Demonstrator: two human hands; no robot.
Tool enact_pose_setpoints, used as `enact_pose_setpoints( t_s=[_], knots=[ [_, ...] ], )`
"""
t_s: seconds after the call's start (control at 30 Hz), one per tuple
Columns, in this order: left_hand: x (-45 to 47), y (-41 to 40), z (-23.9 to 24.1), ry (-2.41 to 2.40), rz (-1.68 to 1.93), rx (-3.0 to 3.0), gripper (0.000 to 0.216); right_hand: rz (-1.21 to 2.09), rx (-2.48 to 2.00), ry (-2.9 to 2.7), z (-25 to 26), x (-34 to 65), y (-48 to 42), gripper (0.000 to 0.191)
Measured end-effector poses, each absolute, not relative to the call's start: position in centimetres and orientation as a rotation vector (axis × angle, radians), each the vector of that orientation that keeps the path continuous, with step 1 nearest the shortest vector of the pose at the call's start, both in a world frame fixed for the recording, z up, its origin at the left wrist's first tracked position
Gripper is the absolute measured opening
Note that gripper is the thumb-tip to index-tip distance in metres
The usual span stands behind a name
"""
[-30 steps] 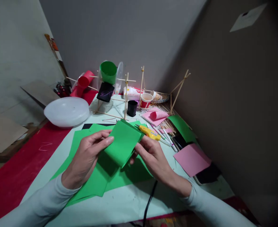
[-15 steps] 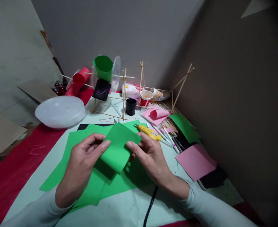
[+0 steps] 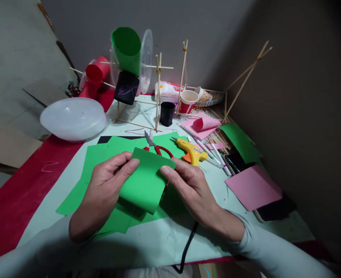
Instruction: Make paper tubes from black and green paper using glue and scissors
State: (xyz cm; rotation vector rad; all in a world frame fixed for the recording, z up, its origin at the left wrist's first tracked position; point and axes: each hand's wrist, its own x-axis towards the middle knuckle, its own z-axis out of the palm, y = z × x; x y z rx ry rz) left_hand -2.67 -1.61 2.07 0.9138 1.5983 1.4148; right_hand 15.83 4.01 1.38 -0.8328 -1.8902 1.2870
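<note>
A piece of green paper (image 3: 146, 181), bent over into a curve, is held between my two hands. My left hand (image 3: 108, 187) pinches its left edge with the thumb on top. At the right edge, my right hand (image 3: 192, 189) grips it the same way, its fingers partly hidden behind the paper. Beneath lie several larger green sheets (image 3: 96, 158), overlapping on the table. Just beyond the held paper rest red-handled scissors (image 3: 158, 148) with their blades apart. A yellow glue gun (image 3: 192, 148) lies beyond my right hand.
A stick frame (image 3: 158, 92) carries a green paper cup (image 3: 126, 48) and a black one (image 3: 126, 88). Clear plastic lids (image 3: 73, 117) lie at left. Paper cups (image 3: 188, 101), pens (image 3: 218, 154), pink paper (image 3: 254, 188) and phones stand or lie right. A black cord (image 3: 186, 249) runs in front.
The view has shifted, bringing the table's front edge into sight. The green paper's upper layer has come down and back, uncovering the scissors. Both hands keep their hold.
</note>
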Motion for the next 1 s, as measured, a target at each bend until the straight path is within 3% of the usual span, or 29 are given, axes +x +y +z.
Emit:
enact_pose_setpoints(
  t_s=[0.2,0.33,0.6,1.0],
  knots=[
    [-2.6,-1.8,1.9,1.664,1.366,1.140,0.028,1.152,-0.814,-1.847,1.4,16.1,4.0,0.031],
    [-2.3,-1.9,1.8,1.719,1.298,1.230,0.033,1.194,-0.782,-1.837,1.4,16.2,4.2,0.032],
    [-2.4,-2.1,2.5,1.728,1.510,1.190,0.012,1.132,-0.776,-1.957,1.7,16.2,3.7,0.033],
    [-2.3,-2.8,2.9,1.879,1.563,1.519,0.017,1.099,-0.728,-2.062,2.1,16.4,3.6,0.031]
  ],
)
